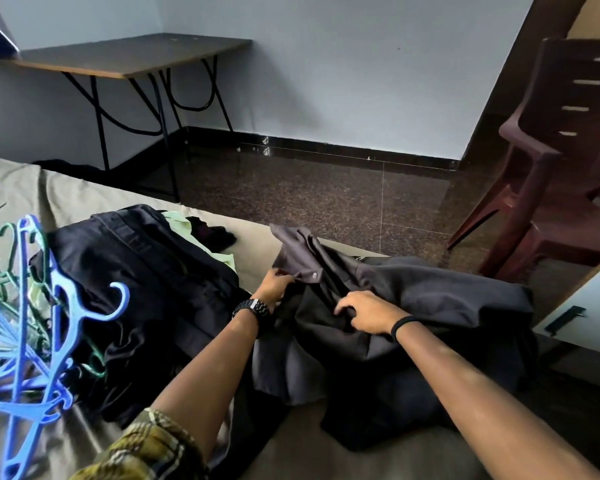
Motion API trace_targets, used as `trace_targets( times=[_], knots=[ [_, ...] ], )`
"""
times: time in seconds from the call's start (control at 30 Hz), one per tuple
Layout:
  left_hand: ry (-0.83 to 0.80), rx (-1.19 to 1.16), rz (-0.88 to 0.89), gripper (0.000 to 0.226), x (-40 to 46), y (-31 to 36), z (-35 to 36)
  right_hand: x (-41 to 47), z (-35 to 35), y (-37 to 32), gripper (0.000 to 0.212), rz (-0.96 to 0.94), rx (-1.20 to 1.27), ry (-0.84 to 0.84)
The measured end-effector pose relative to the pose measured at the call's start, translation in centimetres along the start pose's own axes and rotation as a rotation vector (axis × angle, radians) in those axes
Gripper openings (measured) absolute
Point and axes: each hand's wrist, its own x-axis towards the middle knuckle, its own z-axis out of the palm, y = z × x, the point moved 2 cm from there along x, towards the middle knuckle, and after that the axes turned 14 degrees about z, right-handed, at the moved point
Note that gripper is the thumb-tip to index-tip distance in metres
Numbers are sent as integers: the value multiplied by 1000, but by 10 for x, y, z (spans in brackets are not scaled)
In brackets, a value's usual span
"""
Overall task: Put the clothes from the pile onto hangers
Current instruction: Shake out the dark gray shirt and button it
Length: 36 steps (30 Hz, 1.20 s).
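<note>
A dark grey shirt (413, 306) lies crumpled on the bed in front of me. My left hand (272, 284) pinches its collar edge beside a small button. My right hand (364, 311) grips a fold of the same shirt a little to the right. A pile of dark clothes (136, 289) with a pale green garment (201, 244) sits to the left. Blue and green plastic hangers (25, 341) lie tangled at the far left of the bed.
The bed has an olive sheet (84, 195). A folding table (129, 57) stands by the far wall. A dark red plastic chair (551, 168) is at the right, beside a white cabinet door (589, 306). Polished floor (326, 195) lies beyond the bed.
</note>
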Motion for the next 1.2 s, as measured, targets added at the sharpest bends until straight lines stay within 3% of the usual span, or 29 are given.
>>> trace_targets(
  times=[0.13, 0.27, 0.33, 0.43, 0.5, 0.6, 0.7, 0.8, 0.87, 0.93, 1.0, 1.13, 1.2],
  knots=[
    [-68, -86, -37, 29, -7, -6, 4, -1, 0, 6, 32, 185, -137, -182],
    [101, -246, 47, 16, -9, 2, 10, -4, -5, 10, 22, 243, -72, -450],
    [154, -247, 70, 21, -7, 2, 10, 3, -14, 11, 21, 122, 114, -278],
    [235, -129, 41, 29, 1, -8, 3, 11, -33, 18, 26, 11, 436, 320],
    [250, -96, -9, 27, 3, -13, -3, 15, -37, 24, 34, 11, 408, 473],
    [140, 102, -103, 32, 12, -18, -15, 25, -24, 31, 66, 85, 194, 261],
    [287, 255, -47, 38, 7, 3, -24, 27, -9, 34, 59, 147, 6, 59],
    [619, 263, 237, 36, 10, 32, -32, 18, -9, 26, 53, 161, -68, -34],
    [646, 498, 498, 33, 17, 49, -25, 10, -12, 22, 52, 190, -52, -120],
    [397, 711, 709, 27, 30, 63, -3, 6, -14, 21, 47, 229, -63, -189],
    [16, 820, 738, 29, 39, 70, 25, 3, -14, 20, 41, 243, -76, -230],
    [-512, 1033, 335, 56, 53, 55, 57, -1, -14, 22, 38, 236, 15, -211],
    [-752, 1152, 228, 45, 46, 49, 60, -3, -14, 28, 33, 195, 120, -99]
  ],
)
